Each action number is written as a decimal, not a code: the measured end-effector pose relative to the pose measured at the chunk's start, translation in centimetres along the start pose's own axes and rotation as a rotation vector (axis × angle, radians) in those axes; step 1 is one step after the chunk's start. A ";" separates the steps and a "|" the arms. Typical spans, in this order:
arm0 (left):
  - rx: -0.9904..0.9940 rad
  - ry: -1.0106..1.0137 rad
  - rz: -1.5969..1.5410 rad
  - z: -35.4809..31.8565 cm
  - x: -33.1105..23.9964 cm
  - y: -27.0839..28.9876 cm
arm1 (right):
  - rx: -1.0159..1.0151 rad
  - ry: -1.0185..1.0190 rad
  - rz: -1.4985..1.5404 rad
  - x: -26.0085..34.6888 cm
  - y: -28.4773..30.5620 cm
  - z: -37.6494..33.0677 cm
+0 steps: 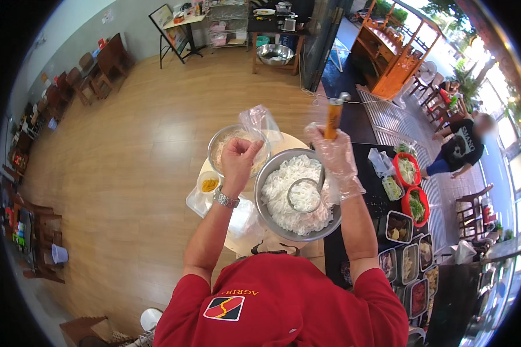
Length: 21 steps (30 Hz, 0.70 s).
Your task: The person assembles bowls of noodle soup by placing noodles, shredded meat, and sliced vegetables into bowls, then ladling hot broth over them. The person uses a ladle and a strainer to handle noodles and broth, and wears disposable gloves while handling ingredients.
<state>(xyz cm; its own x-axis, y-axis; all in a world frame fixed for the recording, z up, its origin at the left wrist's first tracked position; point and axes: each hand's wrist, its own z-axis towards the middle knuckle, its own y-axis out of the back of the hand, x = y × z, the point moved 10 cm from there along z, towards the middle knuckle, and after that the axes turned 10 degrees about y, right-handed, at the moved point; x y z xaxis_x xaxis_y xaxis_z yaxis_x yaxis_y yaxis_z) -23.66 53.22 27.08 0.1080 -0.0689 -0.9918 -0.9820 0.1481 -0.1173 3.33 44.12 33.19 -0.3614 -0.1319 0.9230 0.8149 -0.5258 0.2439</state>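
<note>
My bare left hand (237, 165), wearing a metal watch, is closed in a pinch on a thin clear plastic bag (261, 122). Beneath it sits a metal bowl (213, 139) of fine pale strands. My right hand (337, 155), in a clear plastic glove, grips the brown handle (332, 121) of a round metal ladle (320, 199). The ladle's round end rests among white noodles (283, 202) in a large metal basin (264, 222). A small tub of yellow paste (209, 184) stands left of the basin, near clear plastic packaging (241, 218).
On the dark counter at right are red baskets of greens (417, 207) and several trays of ingredients (410, 263). A person (464, 144) stands beyond it. A wooden cart (388, 52) stands at the far right. Chairs (78, 84) line the left wall.
</note>
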 end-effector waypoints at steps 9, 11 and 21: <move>0.131 -0.372 0.394 -3.8 -0.8 -6.5 | 0.276 0.096 -0.214 0.8 -6.2 -0.7; 0.225 -0.220 0.221 -3.5 0.4 -6.6 | 0.271 0.074 -0.264 2.0 -5.4 -0.8; 0.160 0.139 -0.230 -0.3 -0.2 -3.2 | 0.229 0.250 -0.192 4.6 -4.3 -1.5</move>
<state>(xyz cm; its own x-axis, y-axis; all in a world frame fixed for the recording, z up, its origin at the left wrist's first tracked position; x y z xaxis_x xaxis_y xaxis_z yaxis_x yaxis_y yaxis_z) -20.59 52.50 27.64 0.2917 -0.2515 -0.9229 -0.8960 0.2659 -0.3557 -2.53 44.46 35.97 -0.5934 -0.2646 0.7602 0.7916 -0.3631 0.4915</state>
